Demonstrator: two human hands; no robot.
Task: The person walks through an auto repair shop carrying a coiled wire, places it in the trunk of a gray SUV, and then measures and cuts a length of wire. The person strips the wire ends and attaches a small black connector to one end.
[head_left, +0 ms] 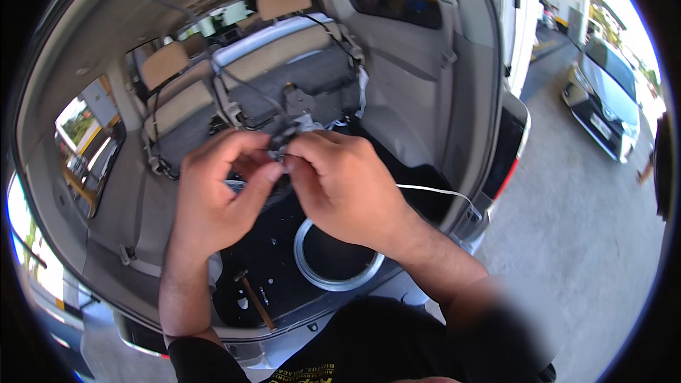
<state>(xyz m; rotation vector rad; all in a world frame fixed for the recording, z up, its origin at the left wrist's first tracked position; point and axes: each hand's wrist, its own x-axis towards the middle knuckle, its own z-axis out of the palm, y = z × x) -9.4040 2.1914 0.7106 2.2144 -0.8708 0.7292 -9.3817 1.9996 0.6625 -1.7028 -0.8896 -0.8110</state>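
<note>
Close together in front of me, my left hand [223,188] and my right hand [344,188] pinch a small dark piece [278,149] between their fingertips. A dark cable [248,86] hangs from the car's ceiling and runs down to the fingers. The exact kind of the small piece cannot be made out, since the fingers partly cover it. Below the hands, a large silver metal ring [301,267] lies on the black cargo floor. To its left rests a hammer [257,301] with a wooden handle, beside a few tiny loose parts [243,303].
Folded rear seats [284,57] with tan headrests stand ahead. A white cord [436,189] runs to the right edge of the cargo opening. Trim panels [404,71] line the sides. Outside on the right, a silver car [603,99] is parked on the concrete.
</note>
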